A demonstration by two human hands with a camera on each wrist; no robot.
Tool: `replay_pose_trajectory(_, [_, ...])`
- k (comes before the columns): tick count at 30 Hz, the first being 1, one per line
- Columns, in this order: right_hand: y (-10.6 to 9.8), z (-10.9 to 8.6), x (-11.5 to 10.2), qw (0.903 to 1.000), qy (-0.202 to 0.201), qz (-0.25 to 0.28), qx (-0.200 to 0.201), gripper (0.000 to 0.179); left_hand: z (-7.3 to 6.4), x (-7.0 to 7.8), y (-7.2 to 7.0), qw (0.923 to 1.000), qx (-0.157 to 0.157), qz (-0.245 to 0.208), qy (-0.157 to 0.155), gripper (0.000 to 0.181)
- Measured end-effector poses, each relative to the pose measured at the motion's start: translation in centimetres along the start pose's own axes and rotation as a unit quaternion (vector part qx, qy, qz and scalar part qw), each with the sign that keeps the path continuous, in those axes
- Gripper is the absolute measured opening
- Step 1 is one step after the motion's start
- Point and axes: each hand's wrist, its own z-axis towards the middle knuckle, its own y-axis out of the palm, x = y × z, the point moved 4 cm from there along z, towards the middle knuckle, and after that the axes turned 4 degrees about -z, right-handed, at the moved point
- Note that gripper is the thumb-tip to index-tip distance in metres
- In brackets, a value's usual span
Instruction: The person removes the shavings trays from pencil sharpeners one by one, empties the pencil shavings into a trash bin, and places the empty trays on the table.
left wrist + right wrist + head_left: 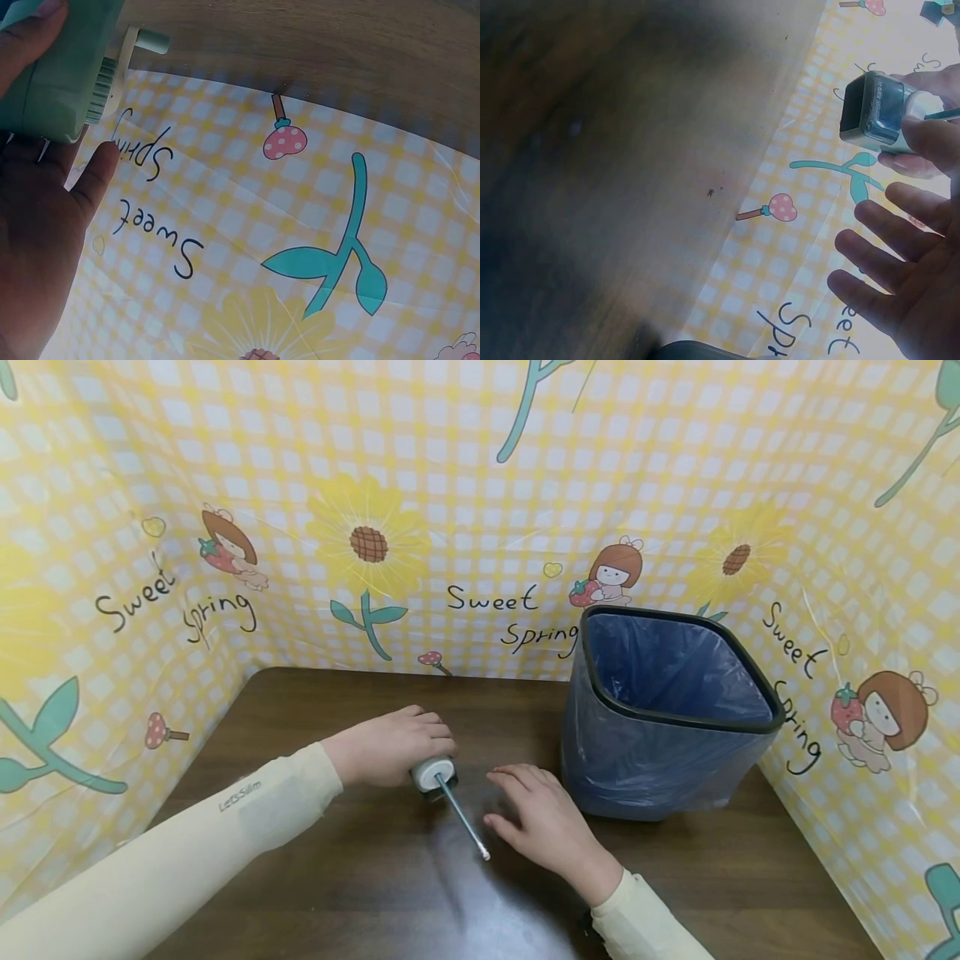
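Observation:
My left hand grips a green crank pencil sharpener over the table, its fingers wrapped around the body. The crank handle juts out from one end in the left wrist view. From the sharpener's round white front, a blue pencil sticks out toward me, slanting down to the right. My right hand hovers just right of the pencil, fingers spread and holding nothing. In the right wrist view, the sharpener's dark clear-sided end shows beyond the right thumb.
A bin with a dark rim and a bluish plastic liner stands at the right of the brown wooden table. Yellow checked cloth with printed flowers and lettering hangs around the back and sides.

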Motion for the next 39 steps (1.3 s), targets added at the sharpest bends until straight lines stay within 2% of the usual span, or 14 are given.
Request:
replay_pose_trajectory(13, [0.1,-0.08,-0.01,1.0,0.0,-0.002,0.002,0.055,-0.58,-0.01,-0.08,0.9987,-0.032,-0.019,-0.035,0.056])
replay_pose_trajectory(28, [-0.06,-0.1,-0.13,1.0,0.0,0.001,0.002,0.054,-0.95,0.36,-0.75,0.9987,-0.032,-0.022,-0.034,0.056])
replay_pose_trajectory(39, [-0.04,-0.11,-0.06,1.0,-0.005,-0.004,0.006,0.054,-1.01,0.76,-0.4,0.9974,-0.058,-0.018,-0.038,0.054])
